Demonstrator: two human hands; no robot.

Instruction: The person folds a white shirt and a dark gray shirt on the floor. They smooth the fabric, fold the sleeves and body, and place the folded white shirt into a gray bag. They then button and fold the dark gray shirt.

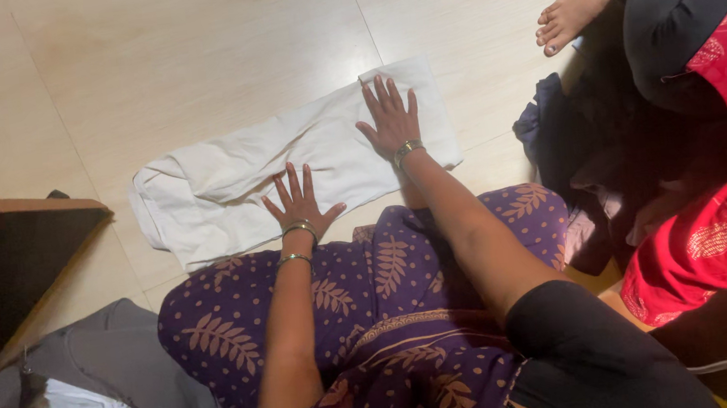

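Matt white cloth (287,162), glossy smooth floor tiles (186,61)

Two hands (300,200), one white cloth (227,187)

packages: none that I can spot, just cloth and floor in this shot
labels: none showing anywhere
signs: nope
screens: none either
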